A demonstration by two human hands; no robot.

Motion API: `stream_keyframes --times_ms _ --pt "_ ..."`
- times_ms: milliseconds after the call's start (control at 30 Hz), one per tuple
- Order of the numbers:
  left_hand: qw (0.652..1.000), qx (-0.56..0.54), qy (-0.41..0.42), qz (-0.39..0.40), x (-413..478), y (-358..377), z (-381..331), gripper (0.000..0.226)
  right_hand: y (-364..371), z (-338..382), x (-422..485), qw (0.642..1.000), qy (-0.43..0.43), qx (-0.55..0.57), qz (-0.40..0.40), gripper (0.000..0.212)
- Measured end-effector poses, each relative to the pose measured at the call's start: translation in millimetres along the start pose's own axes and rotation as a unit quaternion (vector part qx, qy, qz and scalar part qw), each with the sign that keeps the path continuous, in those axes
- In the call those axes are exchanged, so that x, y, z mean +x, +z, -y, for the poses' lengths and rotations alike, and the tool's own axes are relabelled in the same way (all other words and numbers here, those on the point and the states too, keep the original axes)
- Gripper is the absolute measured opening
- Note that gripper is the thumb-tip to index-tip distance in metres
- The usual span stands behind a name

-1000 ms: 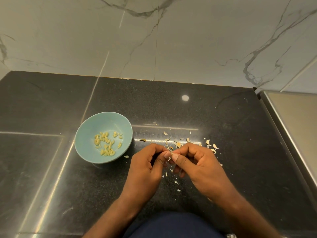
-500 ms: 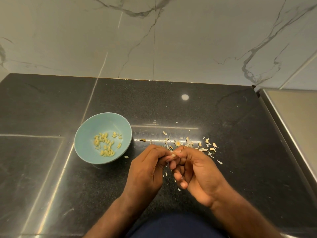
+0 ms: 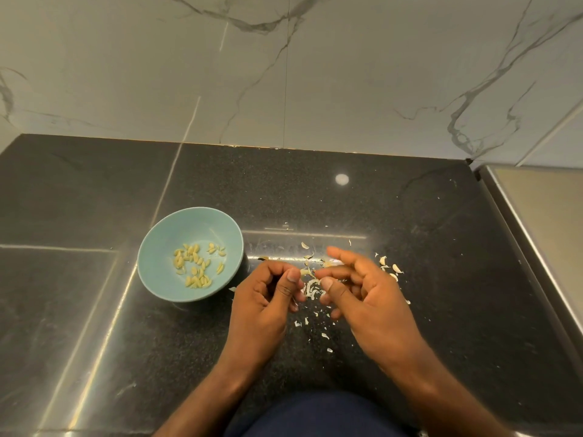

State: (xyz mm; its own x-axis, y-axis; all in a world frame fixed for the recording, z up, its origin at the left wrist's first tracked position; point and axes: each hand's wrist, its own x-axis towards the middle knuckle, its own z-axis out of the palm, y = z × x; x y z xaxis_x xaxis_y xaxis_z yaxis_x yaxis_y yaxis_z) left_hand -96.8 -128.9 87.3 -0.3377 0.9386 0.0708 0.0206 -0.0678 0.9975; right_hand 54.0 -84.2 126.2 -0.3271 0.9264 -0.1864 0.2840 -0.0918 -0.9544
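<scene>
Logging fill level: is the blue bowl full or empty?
Nearly empty: the round light-blue bowl holds a thin scatter of pale yellow seeds on its bottom.

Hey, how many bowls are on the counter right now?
1. The blue bowl sits on the black counter, just left of the left hand, with pale seeds inside.

Seeds (image 3: 195, 266) in bowl (image 3: 189, 223) on counter (image 3: 315, 200); husk scraps (image 3: 312, 288) just right of bowl.

One wide head-worn view looks forward and down, close above the left hand (image 3: 266, 301) and right hand (image 3: 373, 299), with the counter (image 3: 426, 222) and wall (image 3: 347, 77) beyond.
</scene>
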Motion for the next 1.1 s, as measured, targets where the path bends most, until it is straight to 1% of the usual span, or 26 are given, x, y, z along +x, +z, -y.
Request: stream_keyframes --times_ms 67,267,367,433,467,533,567,600,633,667,700,733,767,867,933,967,1033,1100 --pt "1.0 0.006 -0.005 0.009 -0.3 -0.7 2.3 0.019 3.7 -0.7 -0.9 0.999 -0.011 0.037 -0.014 0.026" --pt "0.999 -0.005 -0.032 0.035 -2.6 -1.9 3.4 0.02 11.1 -2.6 4.1 0.996 0.001 0.081 0.028 0.008" --pt "0.997 -0.043 -0.05 0.041 -3.9 0.6 -0.2 0.023 16.5 -5.7 4.4 0.981 0.044 0.183 0.04 0.007" --pt "0.995 -0.068 -0.068 0.037 -4.2 2.2 -1.7 0.027 18.1 -5.4 3.6 0.968 0.075 0.239 0.034 0.015" --pt "0.993 -0.079 -0.079 0.031 -4.0 2.4 -1.5 0.03 16.5 -5.8 4.1 0.965 0.087 0.247 0.016 0.019" --pt "0.991 -0.087 -0.099 0.021 -3.1 1.8 0.8 0.029 12.2 -8.0 6.0 0.968 0.083 0.234 -0.028 0.027" --pt "0.991 -0.084 -0.107 0.017 -3.0 0.9 2.3 0.027 10.2 -9.2 8.0 0.975 0.064 0.207 -0.047 0.026" --pt "0.99 -0.08 -0.115 0.013 -2.7 0.3 4.1 0.023 6.9 -12.7 10.8 0.984 0.037 0.163 -0.053 0.016" --pt "0.99 -0.076 -0.121 0.008 -2.8 -0.2 6.3 0.021 5.2 -12.7 13.9 0.993 0.023 0.109 -0.041 0.012" --pt "0.99 -0.068 -0.123 0.004 -2.9 -0.7 8.9 0.02 3.7 -17.2 16.3 0.999 0.019 0.047 -0.018 0.041" --pt "0.991 -0.057 -0.124 -0.001 -2.9 -1.5 11.1 0.019 4.6 -19.0 17.2 1.0 0.022 0.009 0.011 0.064" --pt "0.991 -0.045 -0.123 -0.002 -3.0 -2.4 12.8 0.019 4.7 -20.2 17.0 0.999 0.028 -0.008 0.025 0.069" --pt "0.992 -0.035 -0.122 0.001 -2.7 -2.8 13.8 0.019 6.4 -19.5 15.9 0.999 0.025 -0.01 0.029 0.063" --pt "0.993 -0.014 -0.115 0.02 -2.0 -3.9 13.3 0.021 13.7 -19.2 11.5 0.999 0.01 0.04 0.03 0.026" --pt "0.993 -0.009 -0.109 0.032 -2.1 -4.0 12.5 0.024 16.6 -19.5 11.3 0.999 0.0 0.043 0.029 0.012" --pt "0.994 -0.011 -0.108 0.035 -2.6 -4.1 12.3 0.026 17.1 -17.9 11.8 0.999 0.002 0.039 0.034 0.008" --pt "0.993 -0.022 -0.107 0.04 -3.6 -4.0 12.4 0.027 17.4 -17.6 13.3 0.996 0.036 0.057 0.051 0.007" --pt "0.992 -0.043 -0.106 0.05 -4.5 -4.2 11.9 0.028 20.0 -17.4 13.7 0.979 0.108 0.155 0.074 0.011"
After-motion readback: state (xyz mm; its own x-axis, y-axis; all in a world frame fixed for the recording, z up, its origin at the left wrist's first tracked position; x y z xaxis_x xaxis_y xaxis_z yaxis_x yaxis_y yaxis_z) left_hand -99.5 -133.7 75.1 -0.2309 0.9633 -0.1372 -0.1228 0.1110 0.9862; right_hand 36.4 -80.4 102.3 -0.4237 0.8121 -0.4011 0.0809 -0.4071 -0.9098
